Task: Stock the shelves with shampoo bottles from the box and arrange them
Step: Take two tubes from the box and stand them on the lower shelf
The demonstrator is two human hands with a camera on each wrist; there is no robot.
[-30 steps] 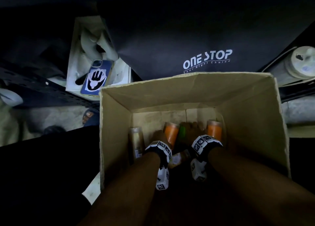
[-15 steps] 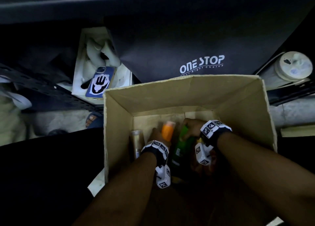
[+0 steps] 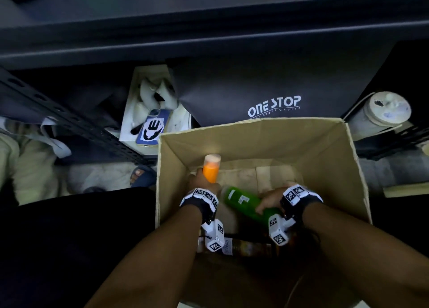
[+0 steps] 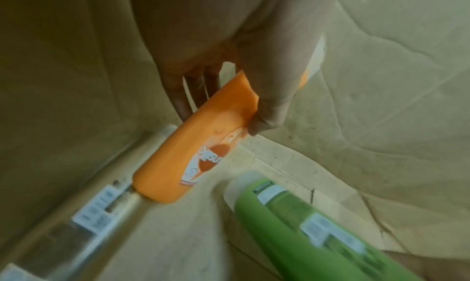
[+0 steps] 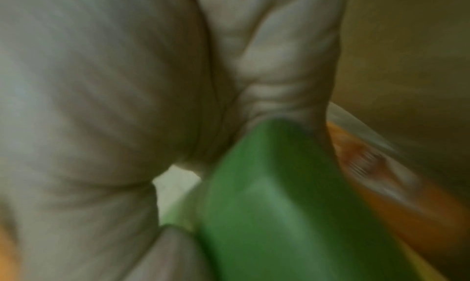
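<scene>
Both bottles have risen since before: my left hand (image 3: 202, 180) holds the orange bottle (image 3: 210, 169) upright, my right hand (image 3: 269, 199) clasps the green bottle (image 3: 243, 202) slanting leftward, inside the box (image 3: 325, 154) below the shelf (image 3: 209, 29).

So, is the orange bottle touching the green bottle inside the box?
Apart. The left wrist view shows bare cardboard between the orange bottle, held in the left hand, and the green bottle's cap end; the head view shows a gap too.
</scene>
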